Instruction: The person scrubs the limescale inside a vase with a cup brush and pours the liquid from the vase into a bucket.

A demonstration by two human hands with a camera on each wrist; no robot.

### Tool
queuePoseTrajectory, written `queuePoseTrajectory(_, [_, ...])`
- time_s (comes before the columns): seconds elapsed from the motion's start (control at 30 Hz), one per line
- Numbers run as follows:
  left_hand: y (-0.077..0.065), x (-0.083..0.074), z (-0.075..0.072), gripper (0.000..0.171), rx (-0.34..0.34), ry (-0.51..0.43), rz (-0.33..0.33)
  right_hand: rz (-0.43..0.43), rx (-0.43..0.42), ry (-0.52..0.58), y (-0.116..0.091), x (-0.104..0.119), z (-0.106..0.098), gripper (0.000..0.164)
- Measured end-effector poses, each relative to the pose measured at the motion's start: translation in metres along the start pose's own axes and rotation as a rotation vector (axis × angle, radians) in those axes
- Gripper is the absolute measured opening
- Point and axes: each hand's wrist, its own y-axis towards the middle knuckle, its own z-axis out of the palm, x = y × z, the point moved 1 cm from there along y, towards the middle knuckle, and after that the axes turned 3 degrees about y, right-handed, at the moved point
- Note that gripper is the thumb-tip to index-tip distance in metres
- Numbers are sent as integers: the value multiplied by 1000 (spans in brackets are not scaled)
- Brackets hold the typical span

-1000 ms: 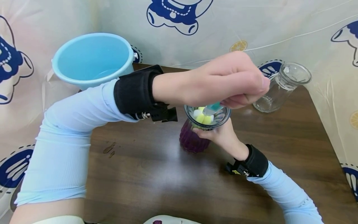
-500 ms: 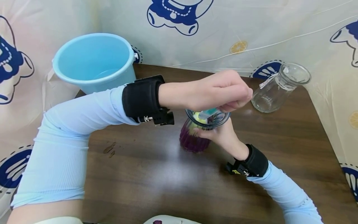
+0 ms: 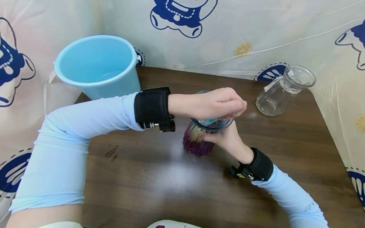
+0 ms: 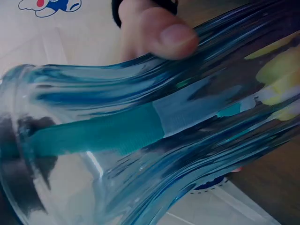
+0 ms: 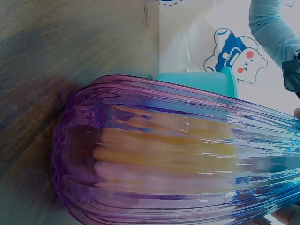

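A ribbed glass vase point(image 3: 196, 144), purple low down and bluish toward its mouth, stands on the brown table. My right hand point(image 3: 225, 137) grips it below the rim, thumb on the near side. My left hand point(image 3: 219, 103) is curled over the mouth and holds a bottle brush by its end; the grip itself is mostly hidden beneath the knuckles. Through the glass in the left wrist view, the teal brush handle point(image 4: 98, 131) runs down the neck. The yellow and white sponge head point(image 5: 168, 150) sits deep inside the vase in the right wrist view.
A light blue bucket point(image 3: 117, 90) stands at the back left. At the back right is a clear glass bottle point(image 3: 273, 101) with a tag at its neck. A white object point(image 3: 171, 224) shows at the front edge. Water spots point(image 3: 111, 152) lie on the table point(image 3: 159, 190).
My left hand has come down and a little left over the mouth, pushing the brush head from the vase's opening deeper inside. My right hand stays around the vase.
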Motion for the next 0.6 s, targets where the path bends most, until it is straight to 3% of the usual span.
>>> queuePoseTrajectory(0.37, [-3, 4, 0, 39, -24, -31, 32, -26, 1, 5, -3, -31, 4, 61])
queuePoseTrajectory(0.6, [7, -14, -4, 41, -24, -38, 85, -86, -11, -22, -1, -22, 3, 66])
